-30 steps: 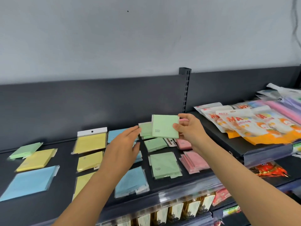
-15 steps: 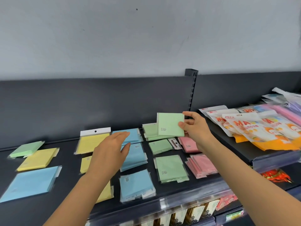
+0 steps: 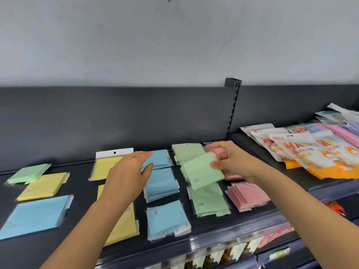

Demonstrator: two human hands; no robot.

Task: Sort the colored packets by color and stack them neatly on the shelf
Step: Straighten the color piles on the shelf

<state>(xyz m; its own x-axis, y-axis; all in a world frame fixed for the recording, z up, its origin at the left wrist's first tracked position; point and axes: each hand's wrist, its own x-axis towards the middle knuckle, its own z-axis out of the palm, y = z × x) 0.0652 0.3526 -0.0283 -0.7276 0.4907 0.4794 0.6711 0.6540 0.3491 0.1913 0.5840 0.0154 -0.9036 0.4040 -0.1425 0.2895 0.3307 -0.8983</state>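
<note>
here, the front green stack (image 3: 210,204) is lying near the shelf (image 3: 83,193) edge; a tilted release is risking a skewed, sliding pile. above it, the right hand (image 3: 233,164) is pinching the green packet (image 3: 202,171) by its right edge, fingers curled. further left, the left hand (image 3: 128,175) is hovering flat, fingers straight, holding nothing.

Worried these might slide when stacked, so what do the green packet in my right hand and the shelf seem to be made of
Green packet: apparently pastel paper in a clear, glossy plastic sleeve. It is blurred, but the front blue stack shows shiny transparent edges.
Shelf: likely painted metal, matte dark grey, with a slotted upright post.
</note>
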